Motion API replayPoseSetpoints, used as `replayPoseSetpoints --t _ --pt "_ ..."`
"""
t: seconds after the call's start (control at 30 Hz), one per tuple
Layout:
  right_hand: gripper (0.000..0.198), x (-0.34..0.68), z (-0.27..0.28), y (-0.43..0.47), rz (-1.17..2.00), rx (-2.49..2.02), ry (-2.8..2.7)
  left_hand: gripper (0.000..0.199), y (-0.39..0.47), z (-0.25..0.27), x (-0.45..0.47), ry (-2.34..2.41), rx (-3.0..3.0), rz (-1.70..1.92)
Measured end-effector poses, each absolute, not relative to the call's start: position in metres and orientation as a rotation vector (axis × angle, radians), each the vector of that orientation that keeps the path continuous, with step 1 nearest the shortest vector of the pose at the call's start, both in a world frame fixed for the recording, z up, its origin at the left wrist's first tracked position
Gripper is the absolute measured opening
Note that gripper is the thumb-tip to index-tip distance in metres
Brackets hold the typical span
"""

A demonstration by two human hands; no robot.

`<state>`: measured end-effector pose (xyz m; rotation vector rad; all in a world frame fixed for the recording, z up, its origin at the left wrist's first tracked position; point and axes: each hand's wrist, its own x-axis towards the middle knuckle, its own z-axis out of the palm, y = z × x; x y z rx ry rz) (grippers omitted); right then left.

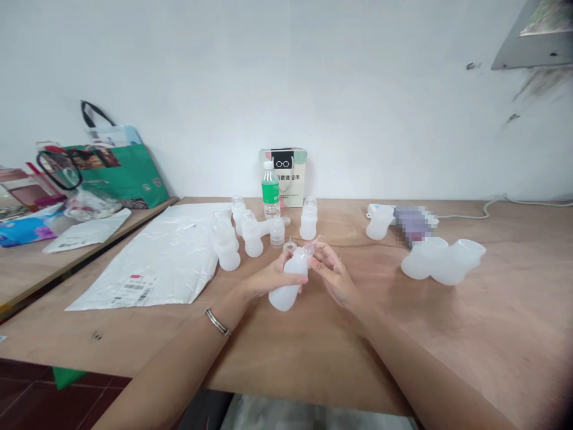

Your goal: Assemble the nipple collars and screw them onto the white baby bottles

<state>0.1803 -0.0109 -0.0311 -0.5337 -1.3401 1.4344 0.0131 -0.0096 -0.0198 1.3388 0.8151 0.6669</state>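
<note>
My left hand (276, 273) is wrapped round the body of a frosted white baby bottle (283, 295), which leans to the right over the near middle of the table. At its upper end, the fingers of my right hand (333, 273) close on the clear top (308, 251). The exact shape of that top is partly covered by the fingers. Just behind the hands lies a small clear ring-like part (290, 245). Clear round parts (277, 233) are stacked beyond it. Several bottles with clear tops (253, 239) stand to the left, and another topped bottle (308, 220) stands behind my hands.
Open-mouthed bottles without tops (456, 263) lie at the right, near another bottle (379, 224) and a blurred purple item (414, 224). A white plastic mailer (165, 257) covers the left side. A water bottle (270, 194) and paper bag (295, 179) stand by the wall.
</note>
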Motion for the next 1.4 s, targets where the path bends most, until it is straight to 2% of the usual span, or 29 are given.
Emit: replayPoseSetpoints --t 0.1,0.23,0.5,0.67,0.83,1.1,1.27,1.4 --pt "0.021 0.177 -0.035 -0.009 1.357 -0.588 -1.283 0.072 -0.010 -0.021 0.017 0.910 1.394 0.707" --pt "0.026 0.175 -0.040 -0.005 1.270 -0.706 -1.238 0.066 -0.011 -0.025 0.021 0.970 1.436 0.743" --pt "0.032 0.182 -0.039 -0.004 1.411 -0.545 -1.402 0.067 -0.012 -0.022 0.018 0.768 1.271 0.697" --pt "0.029 0.176 -0.041 -0.008 1.351 -0.639 -1.323 0.072 -0.012 -0.025 0.022 0.794 1.312 0.739" --pt "0.045 0.173 -0.039 -0.011 1.447 -0.610 -1.160 0.070 -0.010 -0.023 0.021 0.856 1.293 0.835" --pt "0.023 0.185 -0.033 -0.003 1.269 -0.663 -0.832 0.060 -0.007 -0.017 0.014 0.853 1.308 0.942" --pt "0.033 0.181 -0.033 -0.006 1.493 -0.657 -0.931 0.064 -0.007 -0.021 0.017 0.885 1.320 0.924" --pt "0.024 0.183 -0.033 -0.007 1.334 -0.691 -0.869 0.063 -0.006 -0.018 0.013 0.877 1.332 1.017"
